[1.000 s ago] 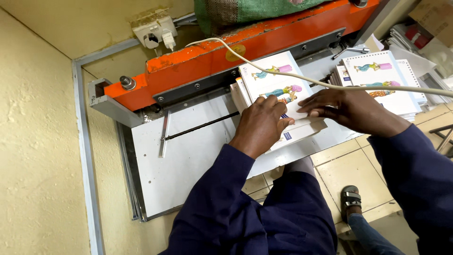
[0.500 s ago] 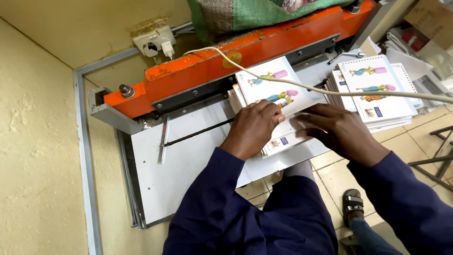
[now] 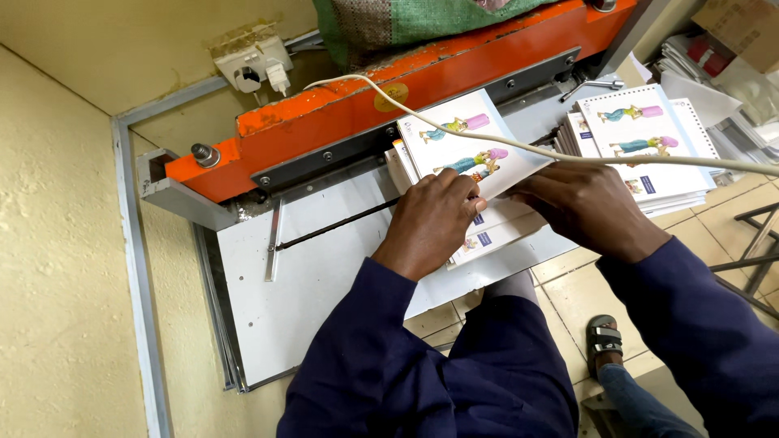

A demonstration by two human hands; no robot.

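A stack of white booklets [image 3: 454,142] with colourful cartoon figures on the covers lies on the grey bed [image 3: 316,268] of an orange paper cutter [image 3: 406,105], its far edge pushed under the orange bar. My left hand [image 3: 430,223] rests flat on the near left part of the stack, fingers pressing down. On the stack's near right edge, my right hand [image 3: 584,203] grips with curled fingers. Both arms wear dark blue sleeves.
A second pile of the same booklets [image 3: 649,142] sits to the right on the cutter. A cream cable [image 3: 519,150] runs across the stack from a wall socket [image 3: 256,65]. A green sack [image 3: 406,20] lies on top. A sandalled foot [image 3: 604,341] stands on the tiled floor.
The stack has slid further under the orange bar, and both hands moved forward with it. The camera view has shifted slightly.
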